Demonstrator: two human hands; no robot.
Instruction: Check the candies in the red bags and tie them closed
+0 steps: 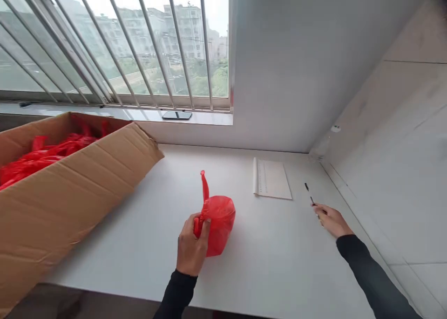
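My left hand (pixel 193 247) grips a red plastic bag (pixel 220 223) by its gathered neck, thumb on top. The bag is bunched round something bulky that I cannot make out. One twisted handle (pixel 205 186) sticks up from it. Over at the right, my right hand (pixel 330 220) is closed on a slim pen (pixel 312 200), dark at its far end, which points away toward the wall. Between the hands, farther back, lies a paper notepad (pixel 274 179) with its cover folded over on the left side and small print along it.
A large cardboard box (pixel 87 193), filled with red plastic bags (pixel 56 153), stands at the left on the white table (pixel 265 272). A dark phone-like slab (pixel 177 115) rests on the sill beneath a barred window. Tiled wall (pixel 401 179) borders the table's right side.
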